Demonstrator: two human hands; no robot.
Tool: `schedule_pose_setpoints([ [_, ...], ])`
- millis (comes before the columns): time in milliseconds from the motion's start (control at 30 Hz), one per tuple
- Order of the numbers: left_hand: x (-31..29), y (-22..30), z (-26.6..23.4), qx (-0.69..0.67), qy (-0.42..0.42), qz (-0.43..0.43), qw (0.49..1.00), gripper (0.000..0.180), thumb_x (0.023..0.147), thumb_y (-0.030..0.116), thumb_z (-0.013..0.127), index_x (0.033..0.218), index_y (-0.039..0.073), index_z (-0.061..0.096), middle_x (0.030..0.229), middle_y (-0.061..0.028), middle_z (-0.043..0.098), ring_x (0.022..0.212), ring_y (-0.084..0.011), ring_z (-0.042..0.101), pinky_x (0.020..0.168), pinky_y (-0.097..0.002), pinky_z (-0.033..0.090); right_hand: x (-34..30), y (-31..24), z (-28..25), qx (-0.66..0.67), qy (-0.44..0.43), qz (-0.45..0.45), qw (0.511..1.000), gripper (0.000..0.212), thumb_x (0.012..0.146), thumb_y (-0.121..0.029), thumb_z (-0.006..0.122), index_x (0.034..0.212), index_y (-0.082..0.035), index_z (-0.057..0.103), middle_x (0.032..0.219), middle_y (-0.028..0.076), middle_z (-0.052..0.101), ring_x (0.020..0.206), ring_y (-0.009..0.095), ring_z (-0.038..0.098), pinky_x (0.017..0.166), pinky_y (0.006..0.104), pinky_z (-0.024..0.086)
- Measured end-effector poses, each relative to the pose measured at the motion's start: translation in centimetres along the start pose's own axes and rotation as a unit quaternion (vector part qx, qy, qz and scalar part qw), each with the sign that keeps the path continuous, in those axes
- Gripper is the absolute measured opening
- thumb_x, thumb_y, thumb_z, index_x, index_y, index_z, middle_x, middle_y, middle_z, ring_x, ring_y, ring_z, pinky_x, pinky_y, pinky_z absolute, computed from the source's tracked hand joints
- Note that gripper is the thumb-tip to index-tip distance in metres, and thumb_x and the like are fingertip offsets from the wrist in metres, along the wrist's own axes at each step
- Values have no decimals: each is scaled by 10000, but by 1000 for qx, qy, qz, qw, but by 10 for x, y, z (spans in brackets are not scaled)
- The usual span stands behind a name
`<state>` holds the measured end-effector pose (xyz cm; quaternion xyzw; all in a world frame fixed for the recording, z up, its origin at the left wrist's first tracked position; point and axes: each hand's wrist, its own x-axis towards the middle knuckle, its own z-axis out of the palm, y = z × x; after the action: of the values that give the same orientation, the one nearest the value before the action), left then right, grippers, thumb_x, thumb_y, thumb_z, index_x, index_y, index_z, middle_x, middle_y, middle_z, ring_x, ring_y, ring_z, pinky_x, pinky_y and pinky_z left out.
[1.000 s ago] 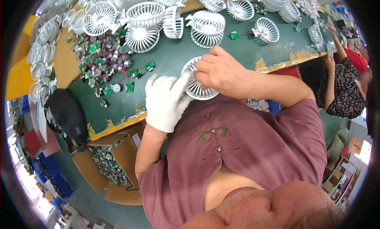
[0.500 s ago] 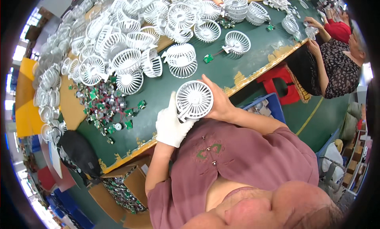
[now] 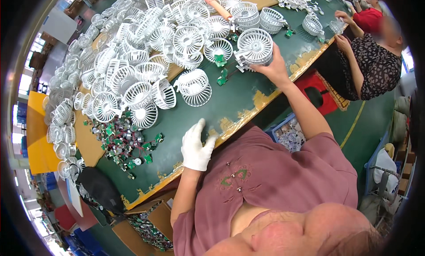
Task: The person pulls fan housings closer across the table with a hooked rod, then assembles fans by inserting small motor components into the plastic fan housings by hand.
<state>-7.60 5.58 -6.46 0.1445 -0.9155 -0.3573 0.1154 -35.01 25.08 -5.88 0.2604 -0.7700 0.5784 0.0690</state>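
Observation:
My right hand (image 3: 276, 69), bare, has its thumb and fingers around a round white plastic fan housing (image 3: 255, 44) with radial slats. It sits over the green table, apparently on top of another white housing whose lower rim shows. Small green circuit boards (image 3: 222, 77) lie to its left. In a white glove, my left hand (image 3: 196, 149) rests near the table's front edge, fingers apart and holding nothing. Nearest beyond it stand two white fan housings (image 3: 193, 85), one on the other.
A large heap of white fan housings (image 3: 133, 57) covers the far left. Small motors with green boards (image 3: 119, 143) lie in front of it. An orange-handled tool (image 3: 217, 7) lies at the back. On the right sits a co-worker (image 3: 376, 63); a blue bin (image 3: 290, 134) stands below the table.
My right hand has carried the fan housing away from my body, to the far right, onto the spot of another housing. My left hand has let go of it.

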Motion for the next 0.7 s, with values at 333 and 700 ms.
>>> schedule_pose_setpoints([
  [333,5,4,4,88,14,56,994,439,746,201,692,1152,67,595,1100,-117,599,1046,-299,542,928,-385,398,51,85,-62,-100,42,5,994,868,616,-248,846,1302,12,382,1201,126,561,1089,207,550,946,321,424],
  [700,1,-1,9,96,54,79,991,401,747,223,697,1111,81,609,1036,-92,617,995,-281,569,890,-402,412,138,170,-123,-331,134,67,932,845,632,-434,812,1243,12,436,1114,253,599,1036,389,583,875,426,459],
])
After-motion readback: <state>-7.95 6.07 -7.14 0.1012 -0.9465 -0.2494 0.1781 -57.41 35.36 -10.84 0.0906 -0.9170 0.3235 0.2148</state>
